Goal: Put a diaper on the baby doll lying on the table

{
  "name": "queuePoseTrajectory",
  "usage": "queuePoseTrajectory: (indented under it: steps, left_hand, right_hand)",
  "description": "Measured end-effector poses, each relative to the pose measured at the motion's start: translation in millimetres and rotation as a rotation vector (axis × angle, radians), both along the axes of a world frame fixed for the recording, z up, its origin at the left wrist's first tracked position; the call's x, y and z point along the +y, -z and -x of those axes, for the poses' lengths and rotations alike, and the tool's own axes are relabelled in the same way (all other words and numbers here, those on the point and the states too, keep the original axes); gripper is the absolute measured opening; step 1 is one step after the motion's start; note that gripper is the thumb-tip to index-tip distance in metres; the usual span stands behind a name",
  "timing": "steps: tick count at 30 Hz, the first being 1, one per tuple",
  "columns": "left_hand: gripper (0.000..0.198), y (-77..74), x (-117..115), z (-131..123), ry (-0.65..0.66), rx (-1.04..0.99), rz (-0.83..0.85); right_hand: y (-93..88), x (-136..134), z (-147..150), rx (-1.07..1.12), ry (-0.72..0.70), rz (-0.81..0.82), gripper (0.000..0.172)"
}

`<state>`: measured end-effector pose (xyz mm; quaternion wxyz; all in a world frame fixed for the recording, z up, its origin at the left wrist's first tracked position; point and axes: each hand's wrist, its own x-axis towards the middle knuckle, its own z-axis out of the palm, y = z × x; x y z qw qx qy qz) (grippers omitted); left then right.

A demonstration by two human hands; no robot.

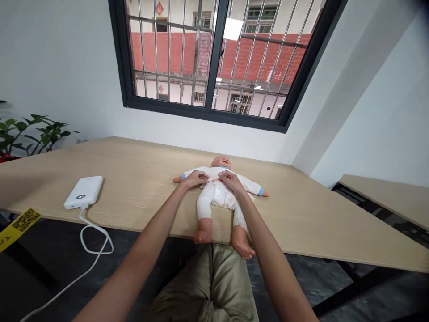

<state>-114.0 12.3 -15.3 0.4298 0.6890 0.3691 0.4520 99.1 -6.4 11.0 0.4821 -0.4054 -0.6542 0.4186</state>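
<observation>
A baby doll lies on its back on the tabletop, head toward the window and feet at the near edge. It wears a white long-sleeved top with blue cuffs, a white printed diaper and white leg coverings. My left hand is at the left side of the doll's waist, fingers closed in a pinch. Across from it, my right hand pinches at the waist too. Between my fingertips a thin red line crosses the doll's belly. What exactly each pinch holds is too small to tell.
A white power bank lies on the table at left, its white cable hanging over the front edge. A potted plant stands far left. Behind are a wall and a barred window. Another table stands at right.
</observation>
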Motion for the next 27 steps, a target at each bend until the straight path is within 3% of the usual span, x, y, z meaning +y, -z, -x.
queuePoseTrajectory:
  steps: [3,6,10,17,27]
  left_hand:
    - [0.029,4.4,-1,2,-0.013,-0.050,0.028]
    - [0.039,10.1,-5,6,-0.022,-0.188,0.185]
    - [0.048,12.9,-10,12,0.068,-0.367,0.377]
    - [0.031,6.2,-13,13,0.127,-0.441,0.485]
    - [0.015,8.3,-6,8,0.038,-0.471,0.513]
  right_hand:
    - [1.6,1,2,-0.047,0.019,-0.040,0.041]
    - [5.9,4,1,-0.120,0.075,-0.043,0.046]
    - [9.8,7,0,-0.156,0.116,-0.061,0.045]
    - [5.8,2,-1,-0.210,0.132,-0.054,0.049]
    - [6.2,1,2,-0.172,0.133,-0.063,0.044]
